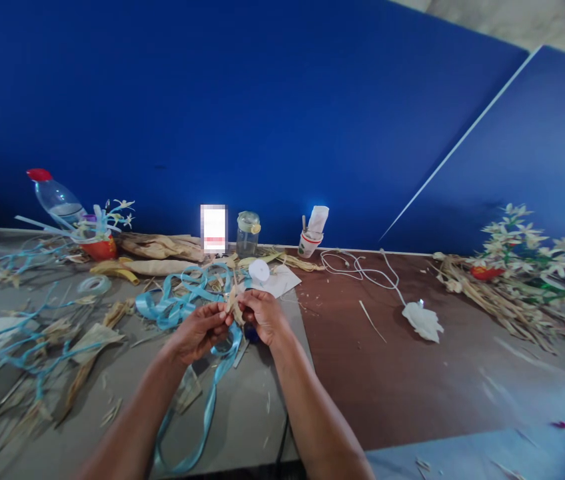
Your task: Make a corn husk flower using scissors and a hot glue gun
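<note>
Between my two hands is a small pale piece of dried husk (234, 307), pinched from both sides at about the middle of the view. My left hand (203, 330) has its thumb and fingers closed on the left edge. On the opposite side, my right hand (265, 316) grips it near the top. Its exact shape is partly covered by my fingers. Shiny light-blue ribbon (167, 303) lies in loops behind and below my hands. A white round spool-like thing (259, 271) sits just beyond them, by a white sheet (285, 281).
Blue-wrapped stems (40, 373) and husk scraps spread at left. Along the blue partition stand a tilted bottle (57, 197), a red pot (100, 248), a glass jar (248, 235) and a paper cup (308, 245). A white cable (362, 270), crumpled tissue (422, 321) and dried stalks (502, 307) lie right.
</note>
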### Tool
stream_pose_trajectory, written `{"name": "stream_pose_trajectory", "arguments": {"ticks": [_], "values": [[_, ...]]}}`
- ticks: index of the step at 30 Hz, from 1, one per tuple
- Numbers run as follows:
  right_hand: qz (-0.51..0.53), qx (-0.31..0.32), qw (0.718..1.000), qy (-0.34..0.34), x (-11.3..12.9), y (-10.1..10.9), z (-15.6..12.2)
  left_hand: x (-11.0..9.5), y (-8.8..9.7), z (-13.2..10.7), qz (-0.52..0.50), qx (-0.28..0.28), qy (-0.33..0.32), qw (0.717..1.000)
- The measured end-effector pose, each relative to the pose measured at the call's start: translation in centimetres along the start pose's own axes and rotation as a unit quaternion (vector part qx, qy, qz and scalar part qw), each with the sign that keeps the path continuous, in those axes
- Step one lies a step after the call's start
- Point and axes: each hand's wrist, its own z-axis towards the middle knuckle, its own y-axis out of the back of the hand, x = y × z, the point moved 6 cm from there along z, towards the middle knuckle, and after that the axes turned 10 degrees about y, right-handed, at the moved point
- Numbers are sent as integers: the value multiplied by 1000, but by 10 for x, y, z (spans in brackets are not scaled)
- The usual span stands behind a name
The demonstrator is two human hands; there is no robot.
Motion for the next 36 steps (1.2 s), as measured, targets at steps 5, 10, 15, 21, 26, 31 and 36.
{"name": "stream_pose_trajectory", "arguments": {"ticks": [5, 10, 15, 21, 26, 31, 36], "values": [[8, -22, 999, 23, 4, 2, 0, 0, -2, 0, 0, 4, 0, 1000], [50, -34, 998, 15, 2, 3, 2, 1, 0, 1, -1, 10, -3, 1000], [144, 0, 983, -113, -13, 0, 1, 1, 2, 2, -8, 23, -15, 1000], [251, 59, 949, -183, -14, -8, -3, -1, 2, 0, -9, 27, -25, 999], [269, 54, 946, -173, -13, -6, -1, -2, 4, -1, -11, 32, -30, 999], [283, 38, 946, -153, -5, 0, 3, -8, 8, -4, -18, 46, -55, 997], [268, 26, 954, -132, -3, 3, 4, -12, 8, -6, -24, 41, -60, 997]]}}
